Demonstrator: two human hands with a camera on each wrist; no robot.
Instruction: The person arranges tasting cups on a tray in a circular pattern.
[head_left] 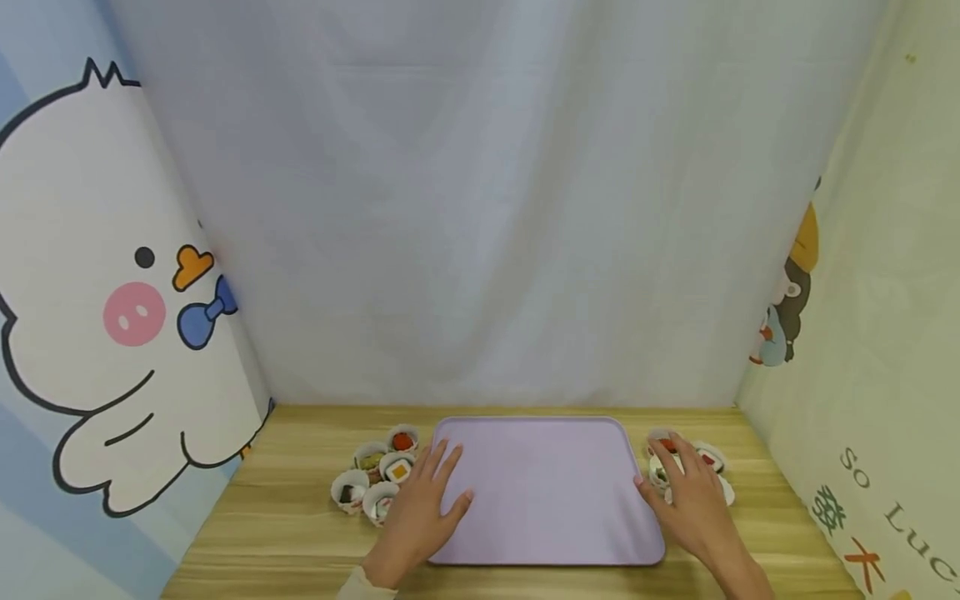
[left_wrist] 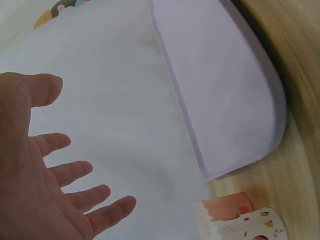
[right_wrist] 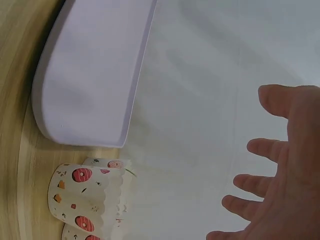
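Head view: left hand [head_left: 420, 512], right hand [head_left: 690, 504], each grip spread, empty. Lilac tray [head_left: 547, 492] flat on tabletop [head_left: 277, 517] between clustered paper cups [right_wrist: 75, 197]. Sideways sweep could topple cups crowded close beside hands.

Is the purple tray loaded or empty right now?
Empty, as far as visible: the tray shows bare in the head view, paper cups outside its rim. The left hand hides part of it.

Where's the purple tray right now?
In the head view, the purple tray lies on the wooden table, low, slightly right of centre, with paper cups on either side.
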